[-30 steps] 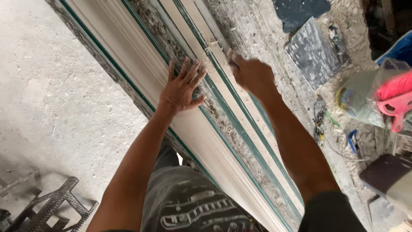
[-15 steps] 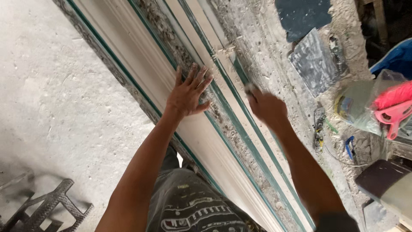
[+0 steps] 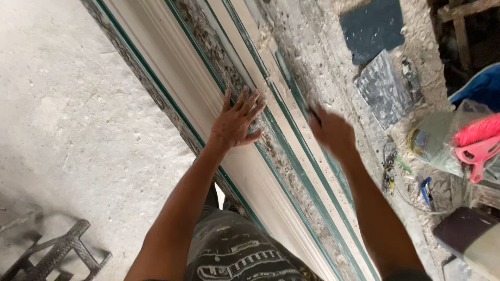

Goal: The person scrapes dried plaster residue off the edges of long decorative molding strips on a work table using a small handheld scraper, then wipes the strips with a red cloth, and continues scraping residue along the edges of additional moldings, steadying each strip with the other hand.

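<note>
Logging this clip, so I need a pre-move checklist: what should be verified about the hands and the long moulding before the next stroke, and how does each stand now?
1. Left hand flat on the moulding, fingers spread: ok.
2. Right hand closed around a small dark tool: cannot tell, blurred.
3. Tool tip on the narrow strip: cannot tell.
4. Hands apart from each other: ok.
5. Debris on the speckled band between the green edges: not ok, crumbs along it.
6. Pliers and red trowel lying off the moulding: ok.
</note>
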`<control>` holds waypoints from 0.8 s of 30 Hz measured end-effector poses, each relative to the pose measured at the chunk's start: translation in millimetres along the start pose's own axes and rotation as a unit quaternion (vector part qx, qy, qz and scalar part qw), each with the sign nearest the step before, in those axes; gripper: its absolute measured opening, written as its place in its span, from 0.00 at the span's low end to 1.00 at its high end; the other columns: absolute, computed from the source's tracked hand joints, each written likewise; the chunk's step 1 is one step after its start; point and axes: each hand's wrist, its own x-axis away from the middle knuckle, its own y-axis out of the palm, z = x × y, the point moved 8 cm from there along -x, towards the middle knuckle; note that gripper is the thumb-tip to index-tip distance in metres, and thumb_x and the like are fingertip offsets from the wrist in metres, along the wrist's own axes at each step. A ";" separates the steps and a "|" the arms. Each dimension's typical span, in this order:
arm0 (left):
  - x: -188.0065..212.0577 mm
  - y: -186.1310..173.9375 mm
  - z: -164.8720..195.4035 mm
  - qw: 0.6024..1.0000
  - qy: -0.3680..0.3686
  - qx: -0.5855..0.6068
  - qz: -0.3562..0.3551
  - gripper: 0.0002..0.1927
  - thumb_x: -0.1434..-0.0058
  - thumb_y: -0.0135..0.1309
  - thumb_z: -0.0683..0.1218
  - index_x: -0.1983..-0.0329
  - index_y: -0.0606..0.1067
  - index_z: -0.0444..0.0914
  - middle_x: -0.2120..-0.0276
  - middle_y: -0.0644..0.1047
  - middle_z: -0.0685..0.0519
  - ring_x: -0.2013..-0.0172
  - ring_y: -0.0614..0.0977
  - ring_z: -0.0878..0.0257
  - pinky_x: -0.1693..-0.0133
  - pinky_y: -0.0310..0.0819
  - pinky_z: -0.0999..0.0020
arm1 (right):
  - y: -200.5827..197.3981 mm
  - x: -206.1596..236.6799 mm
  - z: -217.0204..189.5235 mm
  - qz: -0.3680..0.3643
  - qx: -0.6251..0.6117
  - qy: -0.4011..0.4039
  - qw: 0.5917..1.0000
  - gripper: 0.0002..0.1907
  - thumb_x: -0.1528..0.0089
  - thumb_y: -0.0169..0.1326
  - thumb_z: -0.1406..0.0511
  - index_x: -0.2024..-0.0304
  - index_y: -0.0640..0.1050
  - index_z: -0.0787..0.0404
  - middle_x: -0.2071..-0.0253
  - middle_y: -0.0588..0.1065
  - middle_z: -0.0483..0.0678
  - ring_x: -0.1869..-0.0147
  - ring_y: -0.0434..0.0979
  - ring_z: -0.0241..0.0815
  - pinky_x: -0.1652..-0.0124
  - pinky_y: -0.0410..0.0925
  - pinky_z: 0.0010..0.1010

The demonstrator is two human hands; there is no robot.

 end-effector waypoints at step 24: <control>-50.9 -73.5 -164.1 0.986 0.047 0.059 0.145 0.43 0.31 0.44 0.71 0.20 0.54 0.46 0.22 0.48 0.43 0.24 0.48 0.41 0.29 0.31 0.33 | -46.8 -48.8 -59.5 0.026 -0.020 0.070 0.997 0.28 0.32 0.43 0.43 0.32 0.71 0.40 0.63 0.80 0.53 0.59 0.80 0.56 0.60 0.73 0.49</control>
